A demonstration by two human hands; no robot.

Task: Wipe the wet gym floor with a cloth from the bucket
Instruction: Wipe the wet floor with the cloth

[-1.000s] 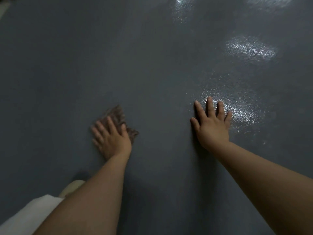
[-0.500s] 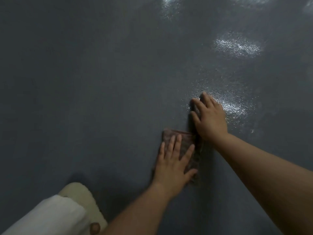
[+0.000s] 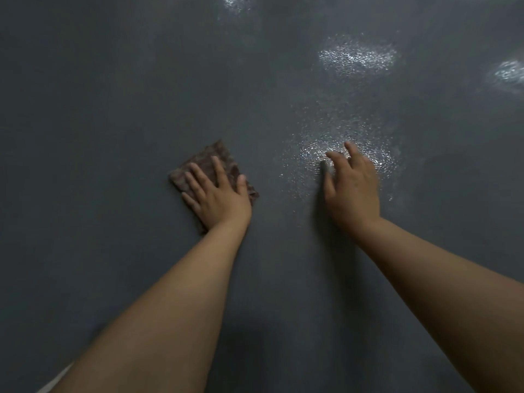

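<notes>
A person's left hand (image 3: 217,194) presses flat, fingers straight and spread, on a brown cloth (image 3: 211,165) lying on the dark grey gym floor (image 3: 113,109). The right hand (image 3: 351,185) rests apart on the floor at a glistening wet patch (image 3: 340,137), fingers loosely bent, holding nothing visible.

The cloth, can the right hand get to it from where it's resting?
Probably yes: bare floor lies between right hand and cloth, though the left hand presses on it.
</notes>
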